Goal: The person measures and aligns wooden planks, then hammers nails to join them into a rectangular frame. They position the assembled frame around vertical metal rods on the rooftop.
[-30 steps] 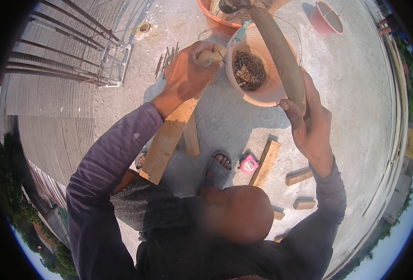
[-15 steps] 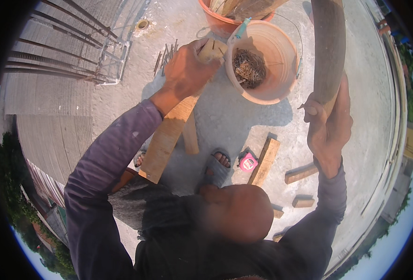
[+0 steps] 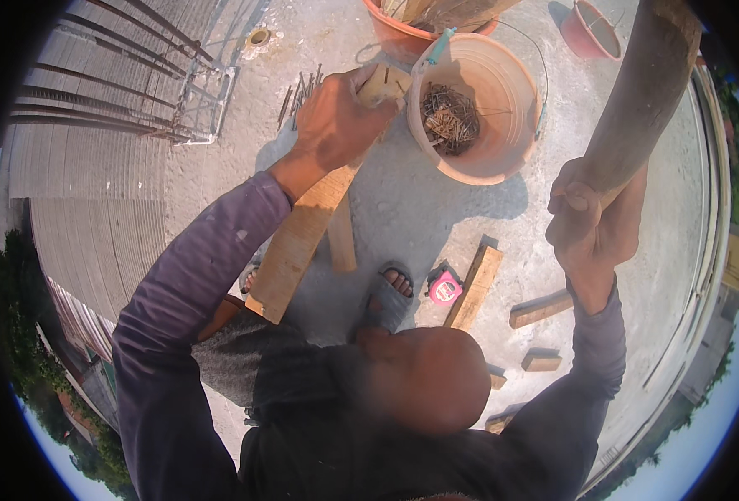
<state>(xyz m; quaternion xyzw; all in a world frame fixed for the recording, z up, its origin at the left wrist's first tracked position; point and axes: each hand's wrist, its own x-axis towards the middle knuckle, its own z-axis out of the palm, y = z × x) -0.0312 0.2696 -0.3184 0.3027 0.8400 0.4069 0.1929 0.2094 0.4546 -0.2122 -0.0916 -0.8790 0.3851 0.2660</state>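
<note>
My left hand is closed around the far end of a wooden plank, which slopes down toward my legs. A nail stands in the pale wood just beyond my fingers. On the right, my right hand grips the lower end of a thick, grey-brown wooden bar. The bar is raised and tilted right, and its upper end runs out of the picture. Beside my left hand stands a pale orange bucket with a heap of nails inside. Several loose nails lie on the concrete to its left.
An orange tub of wood pieces stands behind the bucket, and a small reddish bucket farther right. A pink tape measure lies near my foot, beside a short wood block. Steel bars project at the left.
The wooden bar in my right hand has tilted to the right, bringing the small reddish bucket into view. My left hand keeps its hold on the plank.
</note>
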